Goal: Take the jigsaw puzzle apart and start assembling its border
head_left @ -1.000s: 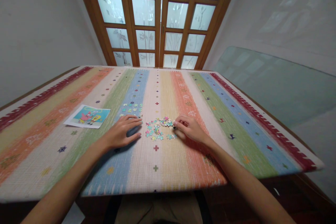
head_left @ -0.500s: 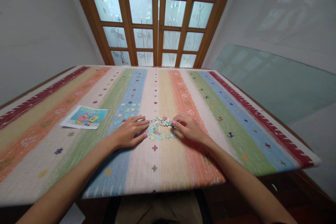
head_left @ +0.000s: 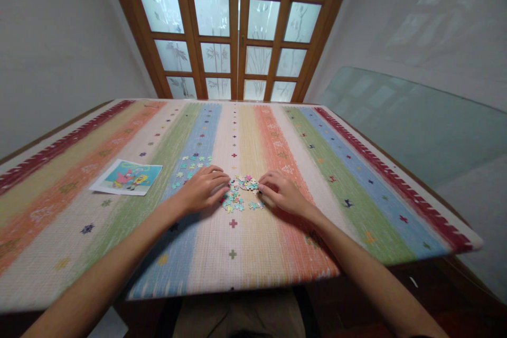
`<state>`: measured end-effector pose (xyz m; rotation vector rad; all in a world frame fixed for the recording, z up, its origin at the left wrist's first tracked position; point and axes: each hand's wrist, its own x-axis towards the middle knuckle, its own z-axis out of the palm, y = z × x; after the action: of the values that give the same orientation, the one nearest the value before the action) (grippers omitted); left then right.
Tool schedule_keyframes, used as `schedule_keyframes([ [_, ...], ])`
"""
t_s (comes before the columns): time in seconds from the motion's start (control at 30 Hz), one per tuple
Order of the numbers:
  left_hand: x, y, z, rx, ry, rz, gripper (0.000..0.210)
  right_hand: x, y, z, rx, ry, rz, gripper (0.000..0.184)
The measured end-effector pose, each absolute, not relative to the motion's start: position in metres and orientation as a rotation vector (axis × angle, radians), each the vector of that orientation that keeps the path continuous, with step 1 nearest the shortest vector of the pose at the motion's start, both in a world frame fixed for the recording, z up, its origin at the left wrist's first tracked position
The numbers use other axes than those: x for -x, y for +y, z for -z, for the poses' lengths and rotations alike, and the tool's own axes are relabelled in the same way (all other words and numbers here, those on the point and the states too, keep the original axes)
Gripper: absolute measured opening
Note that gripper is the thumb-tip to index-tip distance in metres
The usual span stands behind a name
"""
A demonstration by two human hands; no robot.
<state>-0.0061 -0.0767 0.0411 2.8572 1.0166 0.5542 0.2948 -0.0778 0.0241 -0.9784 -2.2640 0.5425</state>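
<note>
A loose pile of jigsaw puzzle pieces [head_left: 236, 196] in light blue, pink and yellow lies on the striped tablecloth between my hands. My left hand [head_left: 206, 189] is at the pile's left edge, fingers bent and thumb drawn close to them; what the fingertips hold, if anything, is hidden. On the right edge, my right hand [head_left: 282, 191] has thumb and forefinger pinched together at a puzzle piece [head_left: 259, 190], the other fingers curled. Several more puzzle pieces [head_left: 191, 166] are spread in rough rows beyond my left hand, on the blue stripe, partly covered by it.
To the left lies a printed cartoon picture [head_left: 132, 177] on white paper. The striped tablecloth [head_left: 317, 169] covers the table, whose near edge is just before my body. Wooden glazed doors [head_left: 237, 37] stand behind, and a pale glass sheet [head_left: 396, 111] leans against the right wall.
My left hand has shifted slightly right and up onto the pile's left edge, its spread fingers drawing in towards the thumb. My right hand has stayed almost in place.
</note>
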Motion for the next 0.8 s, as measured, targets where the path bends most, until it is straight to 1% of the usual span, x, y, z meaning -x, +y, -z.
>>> schedule_keyframes([
  [0.1,-0.001,-0.063,-0.04,-2.855,1.037,-0.554,0.032,-0.295,-0.078,-0.025,0.98,-2.262,-0.547,0.017],
  [0.27,-0.016,-0.044,-0.03,-2.785,1.045,-0.568,0.04,-0.294,-0.079,-0.025,0.991,-2.242,-0.563,0.017],
  [0.57,-0.036,-0.037,-0.02,-2.711,1.06,-0.538,0.048,-0.295,-0.08,-0.026,0.957,-2.26,-0.534,0.017],
  [0.8,-0.038,-0.039,-0.018,-2.658,1.046,-0.603,0.048,-0.295,-0.08,-0.024,0.946,-2.25,-0.524,0.018],
])
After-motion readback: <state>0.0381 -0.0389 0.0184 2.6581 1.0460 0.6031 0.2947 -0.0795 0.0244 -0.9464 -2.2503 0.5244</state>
